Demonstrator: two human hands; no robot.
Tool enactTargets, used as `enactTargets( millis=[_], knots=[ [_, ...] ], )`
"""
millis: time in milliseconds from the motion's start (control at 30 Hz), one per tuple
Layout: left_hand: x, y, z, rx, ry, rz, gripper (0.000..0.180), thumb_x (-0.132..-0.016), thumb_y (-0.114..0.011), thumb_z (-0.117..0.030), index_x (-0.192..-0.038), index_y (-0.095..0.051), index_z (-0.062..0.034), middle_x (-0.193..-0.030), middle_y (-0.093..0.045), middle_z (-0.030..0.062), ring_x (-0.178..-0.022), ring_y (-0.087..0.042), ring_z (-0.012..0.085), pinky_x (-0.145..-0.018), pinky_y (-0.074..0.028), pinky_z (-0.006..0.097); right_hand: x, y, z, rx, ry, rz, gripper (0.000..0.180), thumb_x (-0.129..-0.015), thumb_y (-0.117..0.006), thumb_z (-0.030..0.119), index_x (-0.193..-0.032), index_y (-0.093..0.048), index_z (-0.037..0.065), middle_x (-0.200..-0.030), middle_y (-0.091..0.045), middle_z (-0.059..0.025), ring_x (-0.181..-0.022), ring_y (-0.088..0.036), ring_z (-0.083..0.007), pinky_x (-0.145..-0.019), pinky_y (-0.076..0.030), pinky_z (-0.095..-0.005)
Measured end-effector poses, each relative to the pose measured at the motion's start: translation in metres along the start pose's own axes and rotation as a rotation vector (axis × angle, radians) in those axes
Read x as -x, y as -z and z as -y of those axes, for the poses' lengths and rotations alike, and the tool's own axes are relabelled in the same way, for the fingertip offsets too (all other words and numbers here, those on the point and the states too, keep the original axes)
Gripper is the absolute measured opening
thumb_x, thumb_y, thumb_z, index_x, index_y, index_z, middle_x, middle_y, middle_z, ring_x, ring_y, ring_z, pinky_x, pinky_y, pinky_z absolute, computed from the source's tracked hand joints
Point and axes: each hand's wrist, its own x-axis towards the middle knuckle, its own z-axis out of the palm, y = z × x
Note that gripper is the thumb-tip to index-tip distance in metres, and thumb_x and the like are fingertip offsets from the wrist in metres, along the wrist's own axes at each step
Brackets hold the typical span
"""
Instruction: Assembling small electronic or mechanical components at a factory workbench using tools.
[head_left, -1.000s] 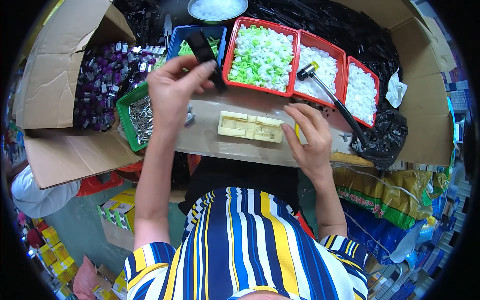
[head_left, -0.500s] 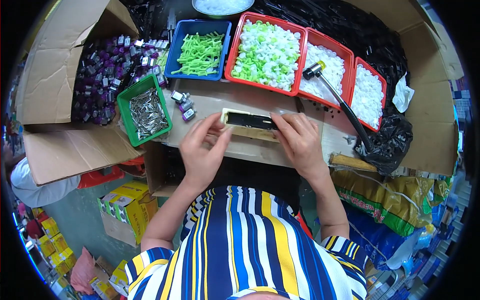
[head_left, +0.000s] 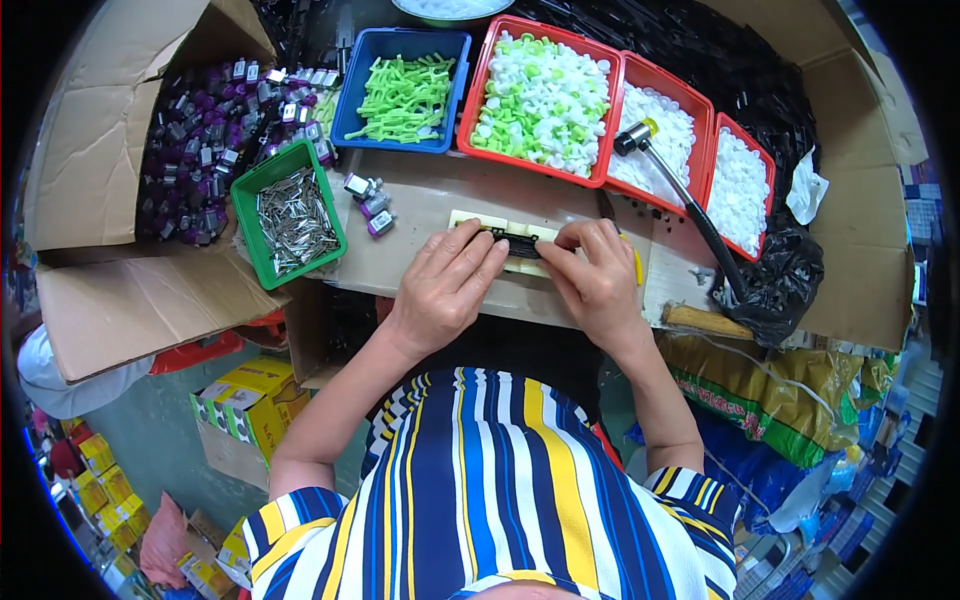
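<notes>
A narrow black plastic strip (head_left: pixel 521 244) lies in a cream-coloured block (head_left: pixel 518 228) on the cardboard-covered worktop. My left hand (head_left: pixel 448 285) presses on the strip's left part, its fingers held together and partly covering the block. At the other end, my right hand (head_left: pixel 598 275) pinches the strip between thumb and fingertips. Beside the right fingers shows part of a curved yellow thing (head_left: pixel 637 262), mostly hidden by the hand. A few small grey-and-purple parts (head_left: pixel 375 208) rest on the worktop left of the block.
Beyond my hands stand a green tray (head_left: pixel 335 225) of metal pins, a blue tray (head_left: pixel 350 88) of green plastic pieces and red trays (head_left: pixel 537 168) of white and green pieces. A hammer (head_left: pixel 690 205) leans across the red trays. Cardboard boxes (head_left: pixel 95 130) flank the worktop.
My left hand has moved from the block's left end onto the strip, its fingers now together. The strip and block lie slightly lower and turned. The yellow thing now shows beside my right hand.
</notes>
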Motion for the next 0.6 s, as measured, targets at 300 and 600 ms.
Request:
enactTargets(
  millis=[300,600],
  knots=[
    [0.005,-0.002,0.0,-0.018,0.017,0.015,0.036,-0.079,-0.077,-0.005,-0.114,-0.07,-0.0021,-0.115,-0.068,0.0129,-0.114,-0.064,0.031,-0.096,-0.05,0.043,0.009,0.0,-0.004,0.219,0.17,0.018,0.04,-0.071,-0.068,0.007,-0.111,-0.07,0.011,-0.105,-0.064,-0.0026,-0.098,-0.062,-0.0209,-0.079,-0.042,-0.0373],
    [0.01,-0.003,0.0,-0.062,0.029,0.055,0.033,-0.082,-0.075,-0.009,-0.114,-0.07,-0.0032,-0.12,-0.068,0.0124,-0.118,-0.064,0.0285,-0.098,-0.049,0.041,0.008,0.0,-0.005,0.152,0.225,0.029,0.034,-0.074,-0.065,0.003,-0.108,-0.069,0.003,-0.105,-0.065,-0.0067,-0.097,-0.064,-0.0233,-0.079,-0.045,-0.0368]
  ],
)
